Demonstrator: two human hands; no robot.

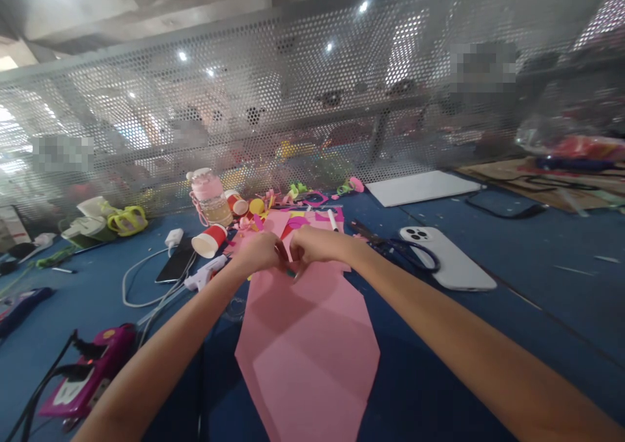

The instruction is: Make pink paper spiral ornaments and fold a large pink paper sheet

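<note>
A large pink paper sheet with angled sides stretches from under my hands toward the front edge of the view. At its far end my left hand is closed, with its fingertips pinching at the paper. Close beside it, my right hand is closed too, thumb and fingers bent down onto the same spot. A tiny bit of green shows between the fingertips; I cannot make out what it is. Just beyond the hands lie more pink and magenta paper pieces.
Scissors and a white phone lie to the right. On the left are a glue gun, a red paper cup, a bottle, a black phone and a purple power strip. A perforated metal screen stands behind.
</note>
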